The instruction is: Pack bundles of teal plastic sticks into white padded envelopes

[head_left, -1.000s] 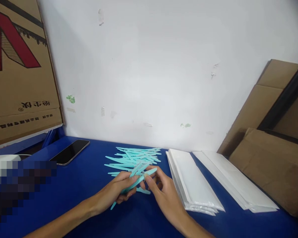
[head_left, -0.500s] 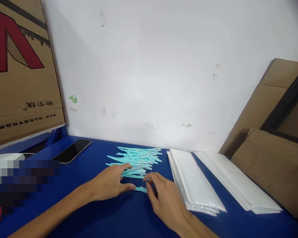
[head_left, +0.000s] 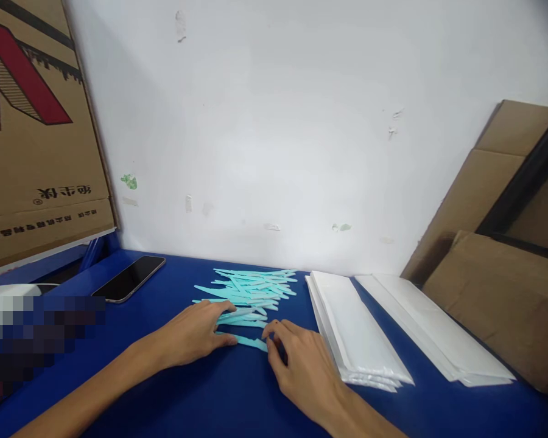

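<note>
A slim turquoise eyebrow razor [head_left: 252, 342] lies crosswise between my hands, just in front of a loose pile of similar eyebrow razors [head_left: 249, 289]. My left hand [head_left: 196, 328] has its thumb on the left part of the single razor, while its fingers stretch apart over the near left side of the pile. At the right end of that razor, my right hand [head_left: 304, 365] is curled, with thumb and fingertips closed around the tip. Its fingers partly hide that end.
White flat packets lie stacked [head_left: 356, 328] right of the pile, with more white packets [head_left: 438, 325] beyond. A phone [head_left: 130, 278] lies on the blue table [head_left: 201, 401] at left. Cardboard boxes [head_left: 36, 158] stand at left, and brown cardboard [head_left: 497, 304] leans at right. A white wall rises behind.
My left hand has slid slightly left, with its thumb farther from my right hand, so more of the single razor shows between them. My right hand has barely moved.
</note>
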`<state>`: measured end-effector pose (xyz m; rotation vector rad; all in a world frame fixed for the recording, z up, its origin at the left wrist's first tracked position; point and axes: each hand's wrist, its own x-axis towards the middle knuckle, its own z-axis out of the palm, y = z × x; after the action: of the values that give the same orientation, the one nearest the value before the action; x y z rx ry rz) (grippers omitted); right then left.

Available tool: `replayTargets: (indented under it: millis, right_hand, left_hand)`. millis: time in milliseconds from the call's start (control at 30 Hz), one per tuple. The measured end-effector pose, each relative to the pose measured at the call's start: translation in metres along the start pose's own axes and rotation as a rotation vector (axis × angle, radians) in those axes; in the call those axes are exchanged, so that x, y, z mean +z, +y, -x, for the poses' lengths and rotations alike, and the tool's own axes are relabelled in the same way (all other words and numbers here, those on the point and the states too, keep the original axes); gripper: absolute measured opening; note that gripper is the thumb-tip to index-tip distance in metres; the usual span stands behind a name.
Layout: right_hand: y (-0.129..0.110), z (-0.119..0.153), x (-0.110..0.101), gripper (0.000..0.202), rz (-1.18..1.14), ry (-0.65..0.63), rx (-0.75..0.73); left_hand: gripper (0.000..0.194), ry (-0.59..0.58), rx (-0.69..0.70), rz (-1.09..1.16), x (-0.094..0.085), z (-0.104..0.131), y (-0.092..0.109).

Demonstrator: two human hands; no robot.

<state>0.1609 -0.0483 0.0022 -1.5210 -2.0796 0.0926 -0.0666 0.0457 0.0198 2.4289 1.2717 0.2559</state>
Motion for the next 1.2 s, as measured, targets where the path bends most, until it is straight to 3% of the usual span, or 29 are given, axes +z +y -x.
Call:
replayTargets:
  millis: [133,300,467,633,800,1033,1100,1200]
  right_hand:
    - [0.001,0.0,0.001,0.02,0.002,0.004,0.001]
    - [-0.001,-0.001,-0.001,0.019,-0.033,0.014,0.018]
    - [-0.003,-0.002,-0.005,0.017,-0.064,0.032,0.031]
    - [-0.001,-0.002,-0.004,0.019,-0.083,0.062,0.038]
    - [0.001,0.0,-0.003,0.021,-0.155,0.159,0.015]
    - [-0.002,0.005,-0.004,0.021,-0.227,0.132,-0.024]
    - [-0.002,0.006,-0.004,0.02,-0.226,0.109,-0.034]
    - [-0.003,0.006,-0.004,0.02,-0.228,0.076,-0.032]
  left_hand:
    - [0.055,0.006,-0.003,0.03,0.0,0.001,0.003]
    - [0.021,-0.019,0.146,-0.028,-0.003,0.006,0.013]
    - [0.013,-0.001,0.204,-0.247,0.004,0.013,0.022]
    - [0.021,0.049,0.235,-0.443,0.016,0.018,0.026]
    - [0.03,0.068,0.198,-0.189,0.008,0.016,0.023]
    - [0.048,0.114,0.107,0.589,0.0,0.002,0.014]
    - [0.049,0.2,0.099,0.644,0.0,-0.002,0.011]
    - [0.046,0.355,0.082,0.506,-0.003,-0.006,0.005]
